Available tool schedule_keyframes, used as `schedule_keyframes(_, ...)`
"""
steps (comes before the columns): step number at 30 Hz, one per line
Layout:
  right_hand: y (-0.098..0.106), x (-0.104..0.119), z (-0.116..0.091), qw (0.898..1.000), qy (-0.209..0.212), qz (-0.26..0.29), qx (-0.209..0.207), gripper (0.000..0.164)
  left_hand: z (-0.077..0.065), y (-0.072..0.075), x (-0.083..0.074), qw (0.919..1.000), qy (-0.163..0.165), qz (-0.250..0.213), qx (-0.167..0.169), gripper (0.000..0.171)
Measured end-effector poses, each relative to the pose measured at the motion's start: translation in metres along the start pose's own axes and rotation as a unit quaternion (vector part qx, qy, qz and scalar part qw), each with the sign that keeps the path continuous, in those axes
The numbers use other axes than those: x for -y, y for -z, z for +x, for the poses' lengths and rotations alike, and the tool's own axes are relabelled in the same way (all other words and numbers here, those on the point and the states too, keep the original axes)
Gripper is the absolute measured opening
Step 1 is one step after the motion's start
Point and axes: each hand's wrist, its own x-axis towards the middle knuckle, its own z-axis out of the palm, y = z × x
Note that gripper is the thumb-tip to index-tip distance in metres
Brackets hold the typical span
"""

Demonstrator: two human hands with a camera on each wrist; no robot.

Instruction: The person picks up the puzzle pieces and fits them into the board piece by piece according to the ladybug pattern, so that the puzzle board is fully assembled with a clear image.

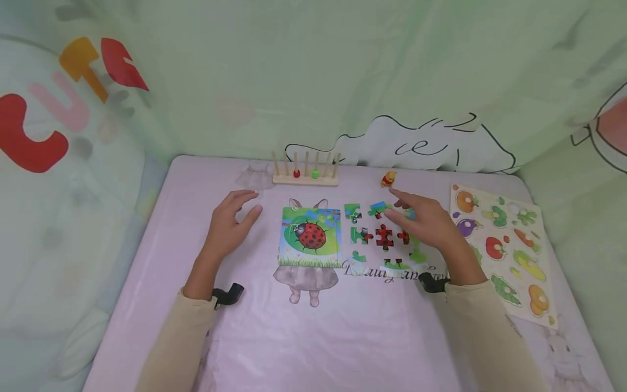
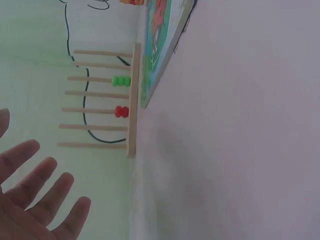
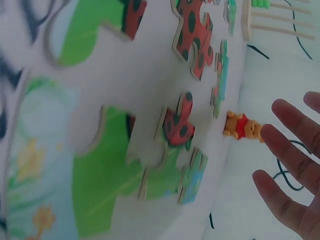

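My left hand (image 1: 230,224) hovers left of a square ladybug picture board (image 1: 311,237), holding nothing, its fingers spread in the left wrist view. Over on the right, my right hand (image 1: 425,219) hangs above the upper right of several loose jigsaw pieces (image 1: 384,238), also with nothing in it. Red ladybug parts and green background show on these pieces, which lie apart beside the board. Just beyond the right fingertips sits a small yellow bear figure in a red top (image 1: 388,179). The right hand covers part of the pieces under it in the head view.
At the back of the table stands a wooden peg rack (image 1: 306,179) with red and green beads (image 2: 121,81) on two pegs. A vegetable puzzle board (image 1: 526,294) lies at the right. Printed curtains (image 1: 313,81) rise behind the table (image 1: 313,348).
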Motion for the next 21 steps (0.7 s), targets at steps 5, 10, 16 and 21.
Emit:
schedule_keyframes(5,-0.01,0.005,0.017,1.0,0.029,0.009,0.003,0.067,0.002,-0.019,-0.002,0.9991,0.022,-0.031,0.016,0.039)
schedule_keyframes(10,-0.02,0.009,0.034,0.999,0.046,0.003,0.012,0.062,0.004,-0.034,-0.001,0.9958,0.041,-0.076,0.028,0.038)
schedule_keyframes(16,-0.028,0.017,0.051,0.998,0.048,-0.001,0.039,0.057,0.003,-0.046,0.005,0.9916,0.062,-0.103,0.048,0.038)
schedule_keyframes(21,-0.033,0.02,0.062,0.998,0.042,-0.005,0.05,0.055,0.002,-0.051,0.017,0.9932,0.047,-0.079,0.071,0.039)
